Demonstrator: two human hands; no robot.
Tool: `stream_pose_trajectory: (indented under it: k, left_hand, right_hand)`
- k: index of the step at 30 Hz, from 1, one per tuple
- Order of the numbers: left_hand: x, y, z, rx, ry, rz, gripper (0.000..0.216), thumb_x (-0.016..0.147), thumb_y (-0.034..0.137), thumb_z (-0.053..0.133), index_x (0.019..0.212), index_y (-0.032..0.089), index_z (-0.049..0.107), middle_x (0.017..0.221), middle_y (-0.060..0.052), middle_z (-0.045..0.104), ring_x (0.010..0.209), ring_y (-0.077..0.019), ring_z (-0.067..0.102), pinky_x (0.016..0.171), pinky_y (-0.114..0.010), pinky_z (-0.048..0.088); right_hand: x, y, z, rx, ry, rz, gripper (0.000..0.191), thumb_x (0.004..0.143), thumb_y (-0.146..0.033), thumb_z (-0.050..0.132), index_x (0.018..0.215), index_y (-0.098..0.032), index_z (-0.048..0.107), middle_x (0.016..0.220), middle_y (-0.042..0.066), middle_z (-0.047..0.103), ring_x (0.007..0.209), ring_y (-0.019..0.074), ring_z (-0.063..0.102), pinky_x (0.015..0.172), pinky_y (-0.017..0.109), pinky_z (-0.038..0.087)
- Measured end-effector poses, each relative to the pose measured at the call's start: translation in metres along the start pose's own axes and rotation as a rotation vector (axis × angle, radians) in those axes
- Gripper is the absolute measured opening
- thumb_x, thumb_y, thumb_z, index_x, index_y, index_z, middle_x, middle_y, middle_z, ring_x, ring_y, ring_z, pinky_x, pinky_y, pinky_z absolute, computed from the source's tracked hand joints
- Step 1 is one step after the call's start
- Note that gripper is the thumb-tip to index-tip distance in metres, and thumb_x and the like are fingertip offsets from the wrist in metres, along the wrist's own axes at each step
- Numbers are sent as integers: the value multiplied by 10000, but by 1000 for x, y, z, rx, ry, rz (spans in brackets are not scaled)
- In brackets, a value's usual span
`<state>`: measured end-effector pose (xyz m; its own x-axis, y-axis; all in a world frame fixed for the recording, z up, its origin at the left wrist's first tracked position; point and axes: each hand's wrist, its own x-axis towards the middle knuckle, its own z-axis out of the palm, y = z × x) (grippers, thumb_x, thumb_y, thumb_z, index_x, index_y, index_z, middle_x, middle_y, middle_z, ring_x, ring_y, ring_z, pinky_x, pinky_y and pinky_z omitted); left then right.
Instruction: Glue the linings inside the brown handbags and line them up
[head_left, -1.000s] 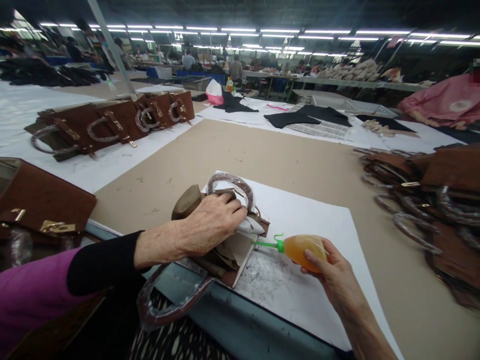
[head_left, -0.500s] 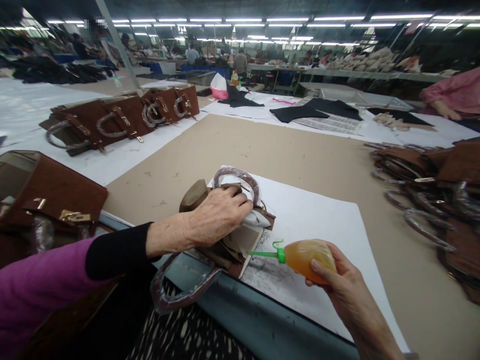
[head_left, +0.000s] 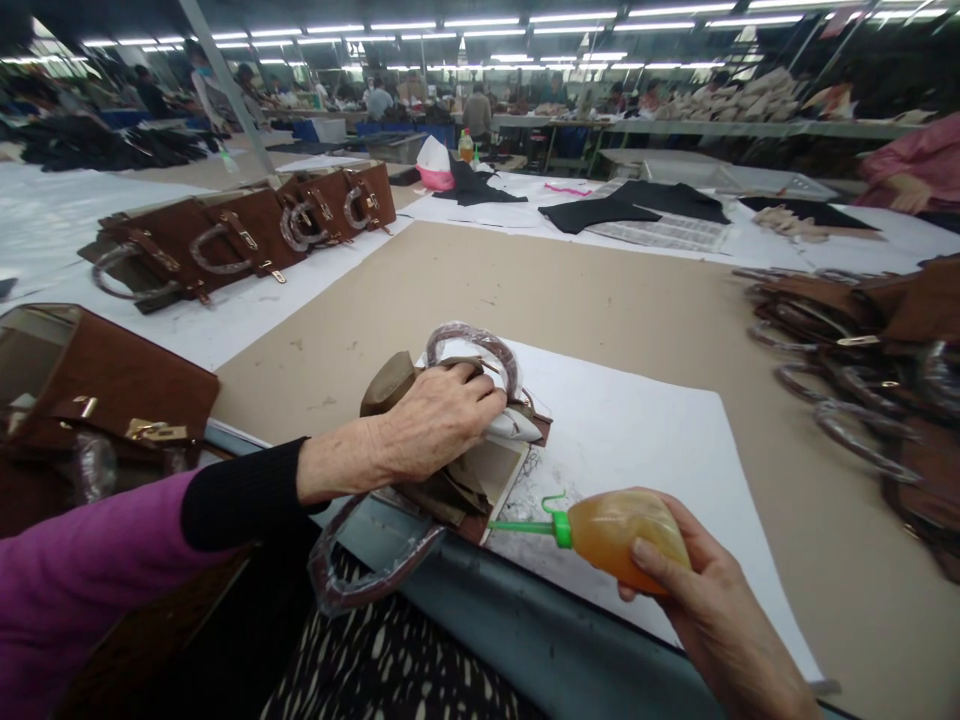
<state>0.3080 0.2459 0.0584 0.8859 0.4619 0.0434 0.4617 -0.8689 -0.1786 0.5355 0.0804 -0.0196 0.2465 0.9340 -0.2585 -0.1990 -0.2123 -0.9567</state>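
Note:
An unfinished brown handbag (head_left: 499, 468) lies at the table's near edge, its olive lining (head_left: 390, 384) bunched up. My left hand (head_left: 439, 422) is closed over the middle of it, gripping the lining and panel; the fingertips are partly hidden. One plastic-wrapped handle (head_left: 480, 340) arches behind the hand, and another wrapped handle (head_left: 375, 590) hangs over the near edge. In my right hand (head_left: 701, 575) is a squeeze bottle (head_left: 619, 535) of amber liquid, tipped sideways. Its green nozzle (head_left: 525, 527) points left, with the tip at the bag panel's lower right edge.
Under the bag lies a white sheet (head_left: 637, 430) on tan board (head_left: 600, 290). Brown bags stand at left (head_left: 135, 370) and in a row behind (head_left: 247, 230). More bag pieces (head_left: 862, 350) are heaped at right. A person in a pink sleeve (head_left: 919, 165) is at far right.
My right hand has lowered the bottle slightly, and the nozzle tip has slid down the panel's edge towards me. My left hand stays on the bag.

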Motion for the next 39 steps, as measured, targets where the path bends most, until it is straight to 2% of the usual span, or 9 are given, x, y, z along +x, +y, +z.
stream_pose_trajectory:
  k: [8, 13, 19, 26, 31, 39]
  left_hand:
    - [-2, -1, 3, 12, 14, 13, 235, 849, 213, 552, 1072, 142, 577, 1130, -103, 625, 976, -269, 535, 719, -361, 457]
    - [-2, 0, 2, 9, 8, 10, 264, 841, 222, 578, 1093, 144, 573, 1140, -108, 625, 984, -263, 536, 727, -351, 456]
    - [-2, 0, 2, 21, 27, 19, 249, 846, 217, 568, 1082, 137, 581, 1127, -106, 630, 969, -265, 540, 730, -363, 456]
    - [0, 1, 2, 15, 30, 6, 227, 840, 216, 576, 1053, 137, 583, 1097, -96, 636, 951, -270, 546, 712, -367, 459]
    - [0, 1, 1, 9, 21, 7, 214, 838, 215, 585, 1036, 134, 586, 1078, -98, 642, 946, -264, 549, 717, -355, 459]
    - [1, 2, 0, -6, 2, -9, 231, 834, 225, 598, 1047, 140, 583, 1099, -104, 635, 962, -268, 552, 721, -365, 468]
  right_hand:
    - [-17, 7, 5, 80, 70, 88, 411, 711, -436, 795, 1015, -207, 639, 896, 77, 659, 695, 237, 609, 476, 271, 482]
    - [-15, 7, 9, 148, 150, 101, 382, 746, -433, 768, 1013, -191, 642, 882, 69, 653, 648, 199, 604, 497, 248, 463]
    - [-15, 10, 10, 151, 133, 114, 428, 719, -453, 786, 1016, -175, 653, 896, 94, 655, 662, 229, 616, 478, 265, 461]
    - [-24, 7, 21, 160, 155, 142, 399, 717, -465, 782, 977, -186, 665, 884, 73, 656, 631, 191, 593, 471, 242, 451]
    - [-22, 8, 18, 169, 195, 146, 412, 729, -465, 780, 997, -178, 653, 919, 77, 659, 655, 203, 614, 468, 236, 454]
    - [-23, 11, 21, 180, 184, 149, 393, 751, -464, 762, 994, -173, 660, 931, 92, 671, 632, 190, 606, 468, 236, 449]
